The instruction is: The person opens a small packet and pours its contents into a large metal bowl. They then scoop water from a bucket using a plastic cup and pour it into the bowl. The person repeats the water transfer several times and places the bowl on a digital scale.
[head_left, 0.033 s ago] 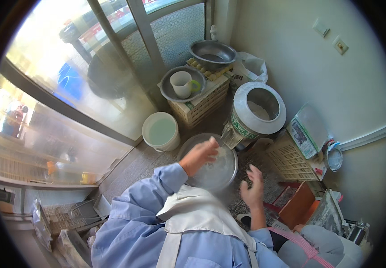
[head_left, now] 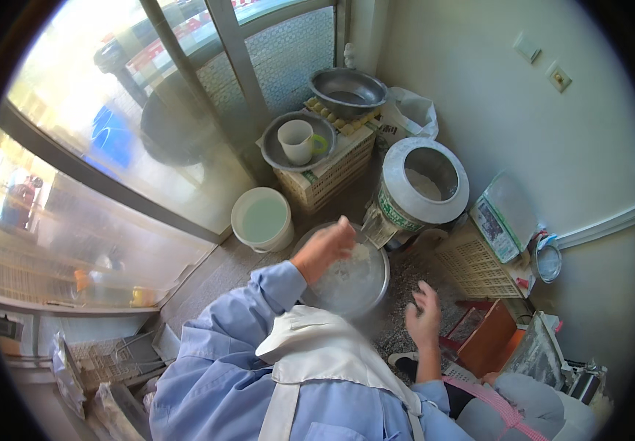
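A wide metal basin (head_left: 378,298) sits on the floor in front of me, with white powder, like flour, over its inside. My left hand (head_left: 323,251) hangs above the basin's left half, back upward. Its fingers are stretched out, slightly blurred, and nothing shows in them. Off the basin's right side, my right hand (head_left: 425,317) is raised with fingers apart and loosely curled, holding nothing. Behind the basin stands a round, drum-shaped machine (head_left: 398,158) with whitish stuff inside. Its metal chute (head_left: 380,229) reaches to the basin's far right rim.
Left of the machine, a white bucket (head_left: 238,222) holds pale liquid. A crate (head_left: 336,175) bears a metal bowl (head_left: 267,145) with a white mug (head_left: 297,144), and another bowl (head_left: 323,90). At right are a second crate (head_left: 472,261), a brown board (head_left: 488,338) and a seated person's knees (head_left: 523,397).
My right hand has moved slightly right and toward me, away from the basin. My left hand has shifted only a little over the basin. The whole view has slid slightly.
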Demonstrator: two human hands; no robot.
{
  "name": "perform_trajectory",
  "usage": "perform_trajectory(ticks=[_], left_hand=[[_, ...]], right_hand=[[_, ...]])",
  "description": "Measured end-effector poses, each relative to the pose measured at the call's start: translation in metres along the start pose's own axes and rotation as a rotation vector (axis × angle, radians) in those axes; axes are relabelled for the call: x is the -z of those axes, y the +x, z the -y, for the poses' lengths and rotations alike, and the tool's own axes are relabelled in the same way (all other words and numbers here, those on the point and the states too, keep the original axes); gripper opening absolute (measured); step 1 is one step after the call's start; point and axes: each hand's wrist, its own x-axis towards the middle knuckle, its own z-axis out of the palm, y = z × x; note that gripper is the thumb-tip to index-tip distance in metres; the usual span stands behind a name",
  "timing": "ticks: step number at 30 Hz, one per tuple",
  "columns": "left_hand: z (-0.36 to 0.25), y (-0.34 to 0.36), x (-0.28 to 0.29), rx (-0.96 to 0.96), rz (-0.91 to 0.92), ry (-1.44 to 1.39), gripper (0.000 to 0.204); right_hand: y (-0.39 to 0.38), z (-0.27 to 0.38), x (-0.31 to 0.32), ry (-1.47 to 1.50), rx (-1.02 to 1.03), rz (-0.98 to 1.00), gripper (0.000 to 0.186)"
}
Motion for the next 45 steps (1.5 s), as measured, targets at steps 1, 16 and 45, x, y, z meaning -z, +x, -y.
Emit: perform_trajectory(ticks=[1,16,45], left_hand=[[-0.014,0.018,0.013,-0.030,-0.016,-0.033,0.054],[-0.153,0.354,0.162,-0.134,-0.274,-0.303,0.028],[-0.142,0.380,0.136,-0.816,-0.420,1.435,0.030]], right_hand=[[-0.009,-0.024,0.010,-0.032,-0.158,-0.033,0.046],[-0.209,-0.020,-0.063,-0.537,-1.196,0.292,0.019],[-0.296,0.015,-0.170,-0.161,-1.166,-0.045,0.022]])
